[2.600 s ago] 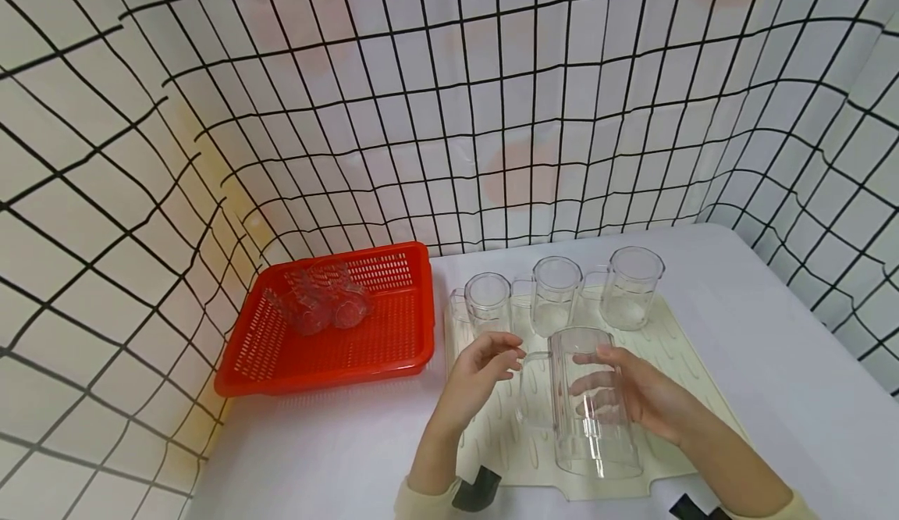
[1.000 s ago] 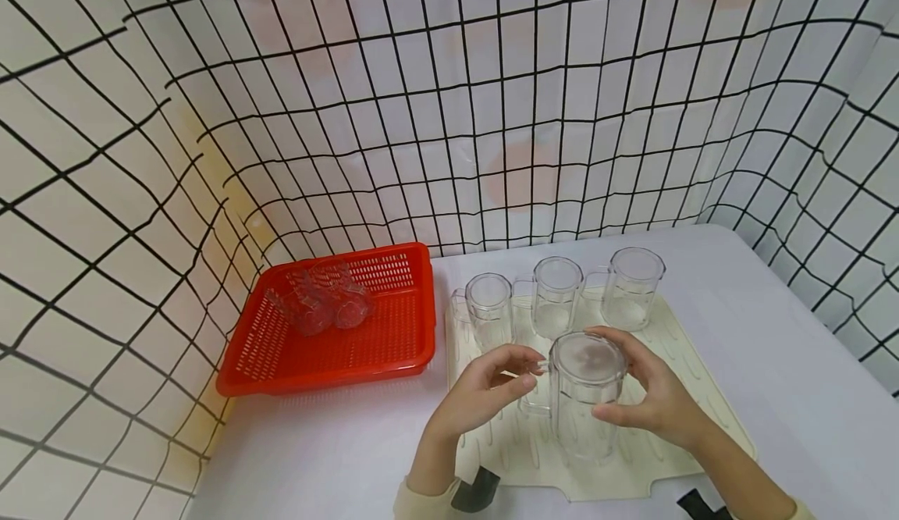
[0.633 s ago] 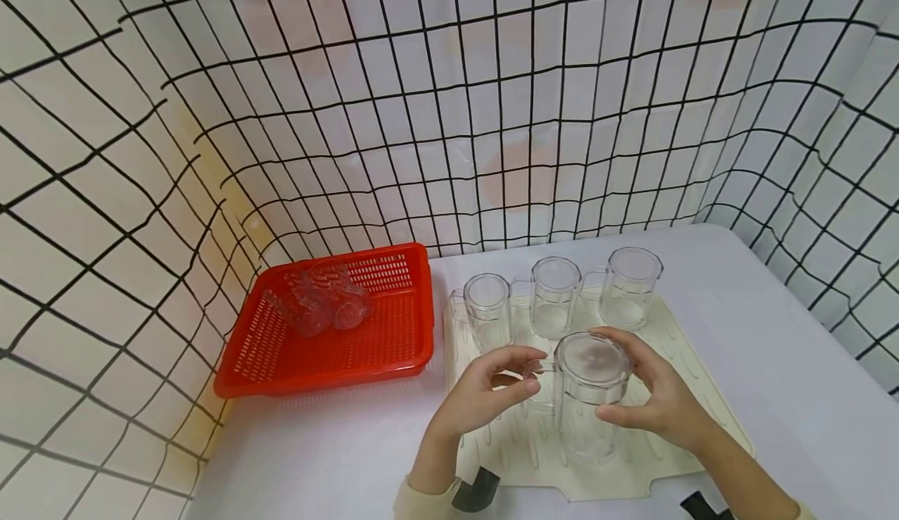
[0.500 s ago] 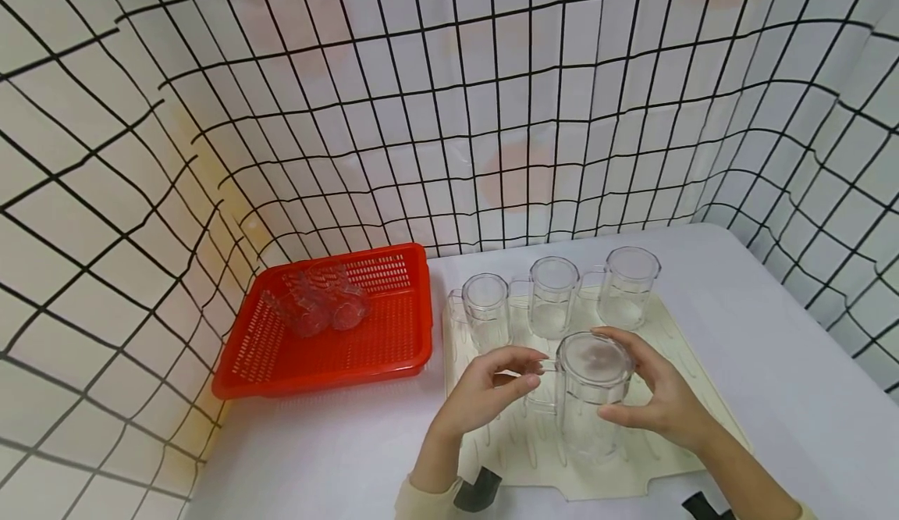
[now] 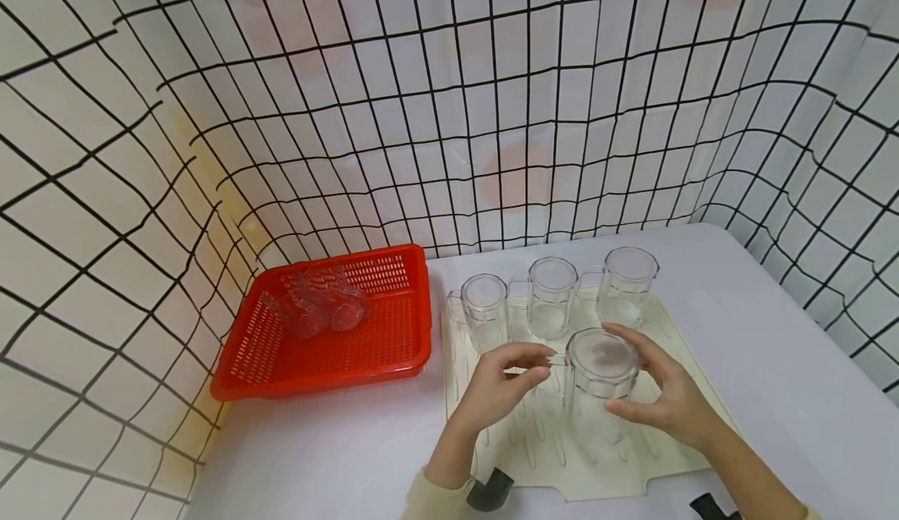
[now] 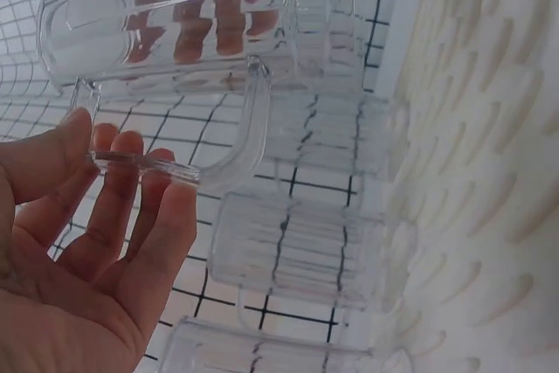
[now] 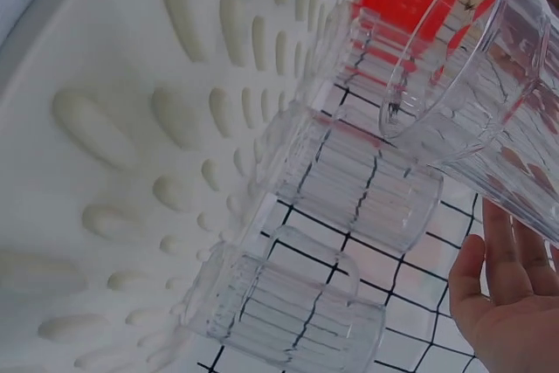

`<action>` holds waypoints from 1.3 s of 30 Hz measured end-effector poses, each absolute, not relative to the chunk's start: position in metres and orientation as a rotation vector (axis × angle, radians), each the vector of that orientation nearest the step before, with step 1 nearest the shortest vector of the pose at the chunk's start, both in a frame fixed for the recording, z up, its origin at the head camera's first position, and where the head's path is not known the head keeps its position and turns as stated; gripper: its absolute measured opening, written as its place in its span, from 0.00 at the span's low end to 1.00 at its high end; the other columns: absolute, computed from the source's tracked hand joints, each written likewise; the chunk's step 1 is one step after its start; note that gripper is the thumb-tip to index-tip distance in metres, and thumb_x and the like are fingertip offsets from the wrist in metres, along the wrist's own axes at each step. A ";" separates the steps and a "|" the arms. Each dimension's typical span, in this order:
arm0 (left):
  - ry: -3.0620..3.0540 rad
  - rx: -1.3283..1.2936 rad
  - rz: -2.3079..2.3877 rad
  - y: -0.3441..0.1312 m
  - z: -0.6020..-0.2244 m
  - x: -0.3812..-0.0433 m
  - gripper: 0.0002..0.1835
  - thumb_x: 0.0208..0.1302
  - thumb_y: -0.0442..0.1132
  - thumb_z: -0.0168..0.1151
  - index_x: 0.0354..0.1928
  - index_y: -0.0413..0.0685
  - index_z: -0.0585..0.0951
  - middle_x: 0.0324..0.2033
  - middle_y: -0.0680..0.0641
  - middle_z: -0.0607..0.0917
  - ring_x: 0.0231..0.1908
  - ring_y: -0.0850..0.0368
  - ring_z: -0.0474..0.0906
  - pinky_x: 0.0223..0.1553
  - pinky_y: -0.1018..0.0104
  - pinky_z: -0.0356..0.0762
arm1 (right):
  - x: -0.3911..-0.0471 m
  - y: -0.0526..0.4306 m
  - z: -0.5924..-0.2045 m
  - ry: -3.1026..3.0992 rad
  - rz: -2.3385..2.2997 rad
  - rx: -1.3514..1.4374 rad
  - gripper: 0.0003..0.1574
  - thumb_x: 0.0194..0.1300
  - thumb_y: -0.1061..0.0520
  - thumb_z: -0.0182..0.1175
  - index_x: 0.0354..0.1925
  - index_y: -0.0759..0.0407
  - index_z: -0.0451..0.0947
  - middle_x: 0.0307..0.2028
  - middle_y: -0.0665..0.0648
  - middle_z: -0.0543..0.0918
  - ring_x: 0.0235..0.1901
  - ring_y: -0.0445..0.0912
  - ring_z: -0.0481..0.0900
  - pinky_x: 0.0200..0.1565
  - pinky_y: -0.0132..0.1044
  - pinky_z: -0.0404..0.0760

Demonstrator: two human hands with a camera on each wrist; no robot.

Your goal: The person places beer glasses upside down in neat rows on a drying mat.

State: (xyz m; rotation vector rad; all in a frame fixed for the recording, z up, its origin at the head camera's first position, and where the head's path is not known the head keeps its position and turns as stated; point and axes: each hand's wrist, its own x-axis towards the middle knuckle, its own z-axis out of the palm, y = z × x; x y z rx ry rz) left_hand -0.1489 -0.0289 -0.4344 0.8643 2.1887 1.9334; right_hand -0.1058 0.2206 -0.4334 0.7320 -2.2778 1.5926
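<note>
A clear mug is held over the cream ribbed drying mat, its base up and its mouth toward the mat. My right hand grips the mug's body from the right, thumb in front and fingers behind. From the left, my left hand holds the handle; the left wrist view shows thumb and fingers around the handle. In the right wrist view the mug's rim is apart from the mat. Three more clear mugs, a left, a middle and a right one, stand along the mat's far side.
A red perforated basket sits on the white table to the left, with several clear glass-like pieces in its back left part. Black wire grid panels enclose the table at the back and sides.
The mug has tipped from a slanted pose to base up. My left hand has taken hold of its handle. Lately both hands and the mug have shifted slightly right.
</note>
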 end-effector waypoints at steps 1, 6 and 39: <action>2.188 0.843 1.939 -0.027 -0.435 -0.149 0.13 0.63 0.32 0.65 0.49 0.37 0.83 0.42 0.38 0.85 0.41 0.66 0.80 0.43 0.67 0.80 | -0.106 0.222 -0.434 -2.275 1.589 0.732 0.59 0.39 0.75 0.72 0.70 0.65 0.60 0.67 0.48 0.69 0.59 0.36 0.68 0.53 0.23 0.65; 2.190 0.797 1.962 -0.016 -0.437 -0.152 0.13 0.63 0.32 0.65 0.49 0.38 0.83 0.41 0.39 0.85 0.42 0.63 0.81 0.44 0.69 0.79 | -0.108 0.228 -0.435 -2.292 1.570 0.693 0.60 0.40 0.75 0.72 0.71 0.64 0.60 0.67 0.48 0.68 0.59 0.35 0.67 0.52 0.23 0.64; 2.135 0.826 1.922 0.037 -0.458 -0.189 0.13 0.63 0.32 0.64 0.50 0.38 0.83 0.41 0.42 0.86 0.42 0.67 0.80 0.42 0.72 0.77 | -0.123 0.273 -0.447 -2.336 1.595 0.586 0.56 0.47 0.78 0.66 0.72 0.64 0.57 0.64 0.41 0.67 0.59 0.33 0.66 0.53 0.21 0.63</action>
